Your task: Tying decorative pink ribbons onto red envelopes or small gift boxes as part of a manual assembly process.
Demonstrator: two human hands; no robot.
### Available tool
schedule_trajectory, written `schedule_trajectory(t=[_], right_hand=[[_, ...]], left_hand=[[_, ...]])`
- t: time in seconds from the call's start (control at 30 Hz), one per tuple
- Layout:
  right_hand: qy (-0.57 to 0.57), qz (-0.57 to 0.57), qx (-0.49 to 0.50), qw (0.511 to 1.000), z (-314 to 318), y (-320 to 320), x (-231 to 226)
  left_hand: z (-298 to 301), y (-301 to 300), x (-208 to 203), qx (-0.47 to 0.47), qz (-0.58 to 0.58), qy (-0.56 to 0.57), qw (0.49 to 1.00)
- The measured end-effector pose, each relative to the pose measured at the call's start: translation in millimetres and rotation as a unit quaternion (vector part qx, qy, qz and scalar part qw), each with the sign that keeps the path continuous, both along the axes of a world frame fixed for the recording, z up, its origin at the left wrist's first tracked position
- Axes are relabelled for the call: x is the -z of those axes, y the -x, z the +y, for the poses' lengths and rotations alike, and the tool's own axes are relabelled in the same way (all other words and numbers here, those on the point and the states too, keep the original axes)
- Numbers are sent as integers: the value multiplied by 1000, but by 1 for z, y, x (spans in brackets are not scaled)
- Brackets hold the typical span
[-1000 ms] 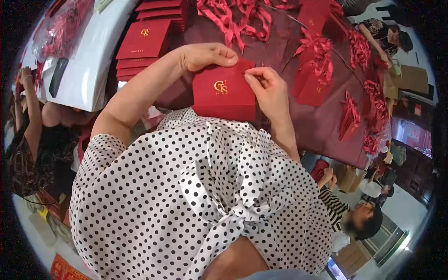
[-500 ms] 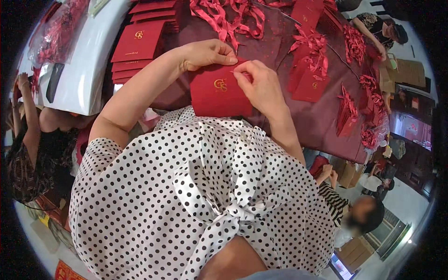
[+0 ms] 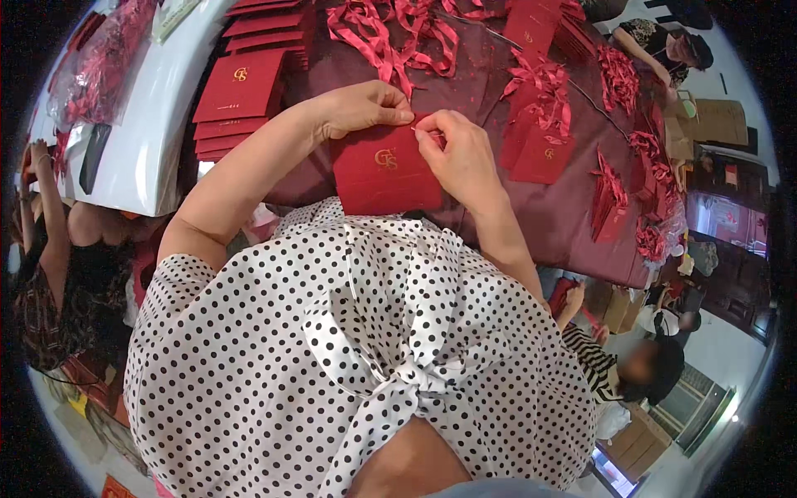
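A red paper bag [image 3: 387, 174] with a gold emblem lies flat at the near edge of the table, against my body. Its top edge is pinched by my left hand [image 3: 365, 109], thumb over the paper and fingers curled behind. At the upper right corner of the bag, my right hand [image 3: 458, 153] is closed, with thumb and forefinger pressed together. A tiny pale tip shows at those fingertips, too small to name. Beyond my hands lie loose red ribbons [image 3: 394, 41], and one strand runs down toward my left hand.
Stacked red bags [image 3: 241, 87] stand at the left. Ribbon-tied bags [image 3: 540, 149] lie to the right on the dark red tablecloth [image 3: 544, 224]. A white table [image 3: 154, 158] bears a plastic bag of red items [image 3: 100, 75]. Other people work at left and right.
The whole view has shifted slightly. Both hands keep nearly the same hold at the bag's top edge. At the right, a person in stripes has moved their hands.
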State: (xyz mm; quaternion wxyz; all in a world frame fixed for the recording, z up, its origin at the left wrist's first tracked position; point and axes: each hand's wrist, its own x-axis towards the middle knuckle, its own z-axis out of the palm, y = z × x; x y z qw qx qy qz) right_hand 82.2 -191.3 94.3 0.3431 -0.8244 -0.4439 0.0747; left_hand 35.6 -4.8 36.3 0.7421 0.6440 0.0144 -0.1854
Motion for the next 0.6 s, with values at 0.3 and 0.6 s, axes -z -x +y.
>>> schedule_trajectory(t=[0.3,0.6], right_hand=[[9,18,-24,1000,-4,-4,2],[-50,-144,-69,986,1,2,21]], left_hand=[[-3,6,-4,-2,4,1,1000],[-1,2,2,-25,5,10,1000]])
